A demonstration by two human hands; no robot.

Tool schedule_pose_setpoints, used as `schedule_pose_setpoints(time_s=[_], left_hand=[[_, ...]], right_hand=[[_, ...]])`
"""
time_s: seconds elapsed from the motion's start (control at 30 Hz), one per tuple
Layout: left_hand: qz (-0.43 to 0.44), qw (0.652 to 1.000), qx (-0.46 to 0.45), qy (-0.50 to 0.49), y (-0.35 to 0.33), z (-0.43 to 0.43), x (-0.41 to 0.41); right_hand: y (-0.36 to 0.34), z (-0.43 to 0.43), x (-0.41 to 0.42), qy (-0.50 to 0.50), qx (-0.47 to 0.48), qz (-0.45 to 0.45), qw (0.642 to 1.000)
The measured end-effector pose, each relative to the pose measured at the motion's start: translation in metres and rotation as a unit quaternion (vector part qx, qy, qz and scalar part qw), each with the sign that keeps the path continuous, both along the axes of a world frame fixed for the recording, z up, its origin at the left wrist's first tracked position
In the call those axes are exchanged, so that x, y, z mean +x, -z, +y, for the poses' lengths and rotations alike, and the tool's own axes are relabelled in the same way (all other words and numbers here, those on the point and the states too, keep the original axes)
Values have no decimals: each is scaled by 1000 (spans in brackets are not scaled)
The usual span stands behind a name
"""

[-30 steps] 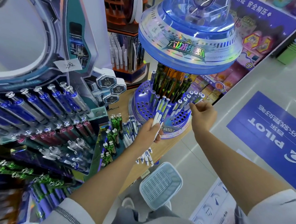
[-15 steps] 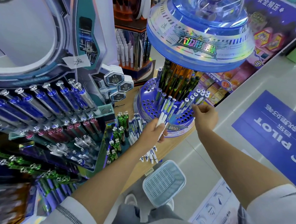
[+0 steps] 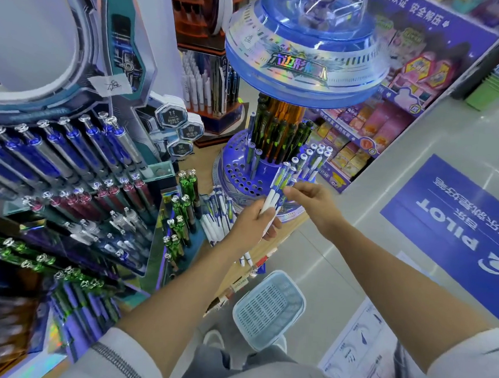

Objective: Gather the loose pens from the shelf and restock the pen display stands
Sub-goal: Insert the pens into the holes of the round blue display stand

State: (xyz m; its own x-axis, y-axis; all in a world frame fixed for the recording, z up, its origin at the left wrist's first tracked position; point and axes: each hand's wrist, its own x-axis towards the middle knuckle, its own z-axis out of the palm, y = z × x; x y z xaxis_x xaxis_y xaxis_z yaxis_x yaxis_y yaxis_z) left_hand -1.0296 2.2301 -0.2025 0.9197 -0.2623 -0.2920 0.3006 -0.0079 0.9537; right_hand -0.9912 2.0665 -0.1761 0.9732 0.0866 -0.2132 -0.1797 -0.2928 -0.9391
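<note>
The tall pen rack [image 3: 69, 179] is filling my whole left side, while the pale floor [image 3: 417, 157] is lying open to my right, carrying a blue PILOT sticker [image 3: 457, 228]. Between them, the round blue display stand [image 3: 237, 176] is standing near the edge of the wooden shelf [image 3: 288, 232]. Its wide canopy [image 3: 307, 64] is overhanging the holes, leaving only a low gap for reaching in.

My right hand [image 3: 314, 202] has been coming back from the white-capped row [image 3: 316, 154] at the stand's right rim. Its fingers [image 3: 290, 192] are now pinching the upper end of the bunch of pens [image 3: 274, 196]. My left hand [image 3: 255, 222] is gripping that bunch, curled round the white barrels just in front of the stand's base.

Loose pens [image 3: 218, 213] are lying on the shelf just left of it. A light-blue basket [image 3: 268, 308] is sitting on the floor below the shelf edge.
</note>
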Motion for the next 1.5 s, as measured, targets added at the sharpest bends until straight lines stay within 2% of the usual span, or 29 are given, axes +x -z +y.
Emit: schedule_pose_setpoints(time_s=[0.13,0.23,0.3,0.43,0.7,0.97,1.23,1.5], left_hand=[[20,1000,-20,-8,-4,-1,0],[25,999,-18,-25,-6,0,5],[29,999,-20,-26,-7,0,8],[29,999,-27,-23,-6,-2,10],[31,999,-31,-24,3,1,15],[36,998,-38,-15,9,1,20],[38,999,-35,-2,8,3,21],[40,999,-36,0,7,6,21]], right_hand=[[-11,-21,1,92,21,-75,993],[-20,-39,12,213,24,-142,966],[-22,-44,18,247,0,-154,957],[-12,-39,27,254,-64,-146,954],[-13,-25,32,254,-122,-167,945],[-14,-25,31,240,-112,-171,949],[-13,-13,27,274,-106,-151,944],[-9,-8,32,266,-146,-127,944]])
